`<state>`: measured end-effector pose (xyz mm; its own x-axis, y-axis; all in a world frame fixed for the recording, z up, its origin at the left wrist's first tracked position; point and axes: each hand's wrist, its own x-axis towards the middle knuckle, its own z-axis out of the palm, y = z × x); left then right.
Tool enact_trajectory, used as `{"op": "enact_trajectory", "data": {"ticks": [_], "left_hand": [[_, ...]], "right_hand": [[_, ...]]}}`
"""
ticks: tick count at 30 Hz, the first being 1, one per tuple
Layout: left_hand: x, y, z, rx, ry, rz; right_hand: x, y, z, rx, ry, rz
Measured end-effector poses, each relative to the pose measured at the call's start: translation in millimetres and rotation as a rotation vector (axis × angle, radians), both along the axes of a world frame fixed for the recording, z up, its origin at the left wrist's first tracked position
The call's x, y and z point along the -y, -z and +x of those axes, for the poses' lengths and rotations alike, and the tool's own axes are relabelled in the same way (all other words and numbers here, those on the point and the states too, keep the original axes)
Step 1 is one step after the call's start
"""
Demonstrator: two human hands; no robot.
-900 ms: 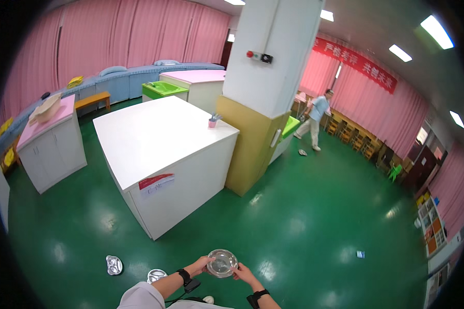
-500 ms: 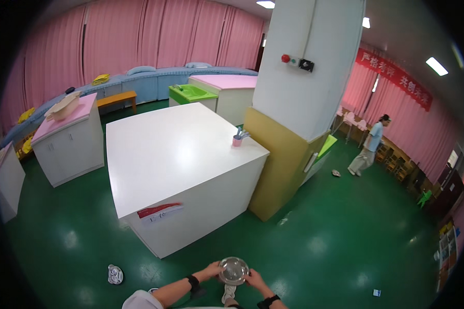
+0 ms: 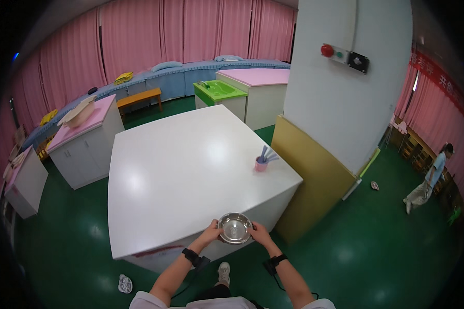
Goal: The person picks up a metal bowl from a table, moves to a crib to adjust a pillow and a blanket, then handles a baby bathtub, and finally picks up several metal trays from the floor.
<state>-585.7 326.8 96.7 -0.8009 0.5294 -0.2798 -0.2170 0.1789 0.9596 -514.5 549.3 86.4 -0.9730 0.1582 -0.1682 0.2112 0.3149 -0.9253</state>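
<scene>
A round, shiny metal bowl [image 3: 235, 228] is held level between both hands, with nothing visible inside it. My left hand [image 3: 210, 233] grips its left rim, and my right hand [image 3: 261, 234] grips the right rim. The bowl is over the front edge of a white-topped table [image 3: 191, 165]; whether it touches the top cannot be made out. Near the table's right corner stands a pink cup [image 3: 261, 164] with several blue-grey handled utensils [image 3: 266, 154] upright in it.
A square pillar [image 3: 340, 92] with a tan lower panel stands against the table's right side. Leftward is a pink-topped cabinet [image 3: 90, 139] bearing a beige basin [image 3: 78, 112]. Behind are a green sink unit [image 3: 219, 91] and an orange bench [image 3: 139, 98]. Another person [image 3: 429, 177] walks at far right.
I have stepped closer to the table, and the bowl has moved from above the floor to the table's front edge. The other person has moved farther right in view.
</scene>
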Motion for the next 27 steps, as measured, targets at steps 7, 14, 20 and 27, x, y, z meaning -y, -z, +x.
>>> {"op": "enact_trajectory", "data": {"ticks": [7, 14, 20, 27], "left_hand": [[-52.9, 29.4, -151.5, 0.010, -0.108, 0.032], [-99.5, 44.8, -194.1, 0.209, -0.259, -0.008], [-105.3, 52.3, -192.6, 0.140, -0.323, -0.092], [-105.0, 32.8, -156.6, 0.194, -0.627, -0.012]], "right_hand": [[-49.7, 22.0, -157.1, 0.011, 0.026, 0.119], [-106.3, 42.4, -233.7, 0.028, -0.120, 0.232], [-125.0, 52.2, -256.4, 0.009, -0.374, 0.371], [-132.2, 52.5, -259.7, -0.055, -0.410, 0.311]]}}
